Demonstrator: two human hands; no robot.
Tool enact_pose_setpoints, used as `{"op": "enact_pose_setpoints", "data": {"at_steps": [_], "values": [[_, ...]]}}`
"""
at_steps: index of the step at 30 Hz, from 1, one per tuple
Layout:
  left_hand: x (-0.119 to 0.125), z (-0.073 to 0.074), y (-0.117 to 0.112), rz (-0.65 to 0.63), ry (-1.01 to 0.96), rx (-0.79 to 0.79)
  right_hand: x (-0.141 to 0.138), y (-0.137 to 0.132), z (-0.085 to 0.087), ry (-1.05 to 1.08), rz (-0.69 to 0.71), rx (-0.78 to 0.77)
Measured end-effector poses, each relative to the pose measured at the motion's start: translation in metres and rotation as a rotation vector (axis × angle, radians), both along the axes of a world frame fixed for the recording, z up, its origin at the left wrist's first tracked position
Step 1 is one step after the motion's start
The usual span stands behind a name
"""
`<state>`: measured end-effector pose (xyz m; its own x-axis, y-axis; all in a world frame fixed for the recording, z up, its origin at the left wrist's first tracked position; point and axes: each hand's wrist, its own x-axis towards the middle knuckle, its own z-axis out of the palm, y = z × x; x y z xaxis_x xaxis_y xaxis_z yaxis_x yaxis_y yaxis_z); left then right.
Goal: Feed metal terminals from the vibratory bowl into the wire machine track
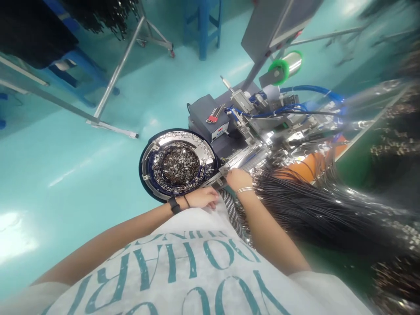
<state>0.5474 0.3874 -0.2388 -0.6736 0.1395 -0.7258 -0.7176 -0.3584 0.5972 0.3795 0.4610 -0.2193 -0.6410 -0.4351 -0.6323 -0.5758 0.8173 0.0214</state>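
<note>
My left hand [204, 197], with a black watch at its wrist, rests at the hem of my white shirt beside the round vibratory bowl feeder [144, 177]. Its fingers are loosely bent and a little apart, with nothing visible in them. Small shiny metal parts [180, 164] fill the middle of the bowl. My right hand [239, 179], a thin bracelet on its wrist, is closed at the near side of the metal feed track [241, 159]. Its fingertips are turned away, so whatever it grips is hidden. A large bundle of black cables [295, 199] lies to the right of it.
Behind the track stand a grey control box [206, 114] with hex keys [215, 114] on top and a machine with blue air hoses [308, 89]. A green-rimmed reel [285, 69] is beyond. A metal rack [116, 72] and blue stools [203, 26] stand on the floor.
</note>
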Motion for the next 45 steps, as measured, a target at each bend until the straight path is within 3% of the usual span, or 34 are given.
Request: {"op": "enact_pose_setpoints", "data": {"at_steps": [5,11,16,20,25,29,33,45], "values": [[0.008,0.012,-0.009,0.078,-0.011,-0.059,-0.004,-0.002,0.001,0.002,0.026,0.007],[0.01,0.016,-0.011,0.091,0.028,-0.148,-0.008,-0.002,0.002,0.015,0.162,0.019],[0.01,0.018,-0.012,0.085,0.051,-0.196,0.018,0.001,0.004,-0.023,0.3,-0.022],[0.019,0.011,-0.014,0.066,0.098,-0.268,0.036,0.014,0.007,-0.02,0.239,-0.057],[0.031,-0.003,-0.016,0.026,0.181,-0.359,0.007,0.022,0.007,0.034,0.102,-0.001],[0.032,-0.005,-0.016,0.013,0.171,-0.357,-0.01,0.008,-0.001,0.013,0.135,-0.006],[0.03,-0.002,-0.016,0.063,0.149,-0.301,-0.008,0.0,-0.008,0.009,0.204,-0.003],[0.029,0.005,-0.014,0.124,0.154,-0.281,-0.019,0.007,-0.011,0.006,0.31,-0.039]]}}
